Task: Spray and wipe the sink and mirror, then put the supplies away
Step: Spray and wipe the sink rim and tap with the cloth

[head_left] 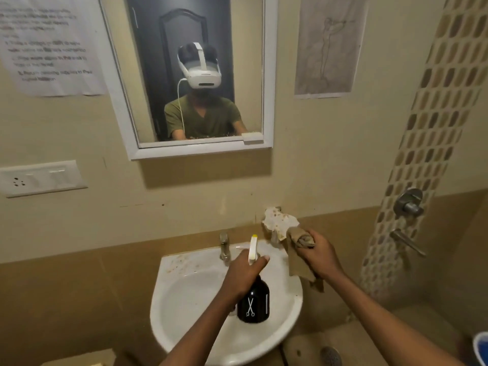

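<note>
Two grips: left hand [244,273] clasps glossy black bottle [253,303], right hand [320,256] bunches limp tan cloth [299,256].

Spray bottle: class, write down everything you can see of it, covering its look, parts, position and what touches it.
The spray bottle has a glossy black, rounded body, seemingly glass or plastic, printed with a white crossed-scissors mark. Its pale trigger head ends in a yellow nozzle tip pointing up toward the wall. The left hand grips its neck, holding it roughly upright above the basin of the white sink. Only that hand visibly touches it; whether its base rests on the sink cannot be told.
</note>
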